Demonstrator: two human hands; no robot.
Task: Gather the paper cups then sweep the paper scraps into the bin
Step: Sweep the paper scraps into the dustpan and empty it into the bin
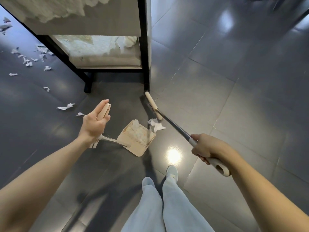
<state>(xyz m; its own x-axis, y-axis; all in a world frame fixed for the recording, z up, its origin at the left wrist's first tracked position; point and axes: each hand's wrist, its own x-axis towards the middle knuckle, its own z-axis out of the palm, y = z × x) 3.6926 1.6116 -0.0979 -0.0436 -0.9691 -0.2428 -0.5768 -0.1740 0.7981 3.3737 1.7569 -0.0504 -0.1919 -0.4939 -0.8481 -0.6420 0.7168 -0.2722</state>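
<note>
A long broom with a grey metal shaft and pale grip [173, 126] is clasped by the right hand [206, 146], fingers wrapped fully round the grip. Its cream brush head [153, 105] is set on the dark tiled floor [234, 97], far from that hand, just beside a crumpled white paper scrap [157, 125]. The beige plastic dustpan [138, 139] lies left of the scrap, torn paper seen inside it. Its upright beige handle [104, 111] is held loosely by the left hand [94, 124], fingers mostly extended. More white scraps [30, 59] are scattered at far left.
</note>
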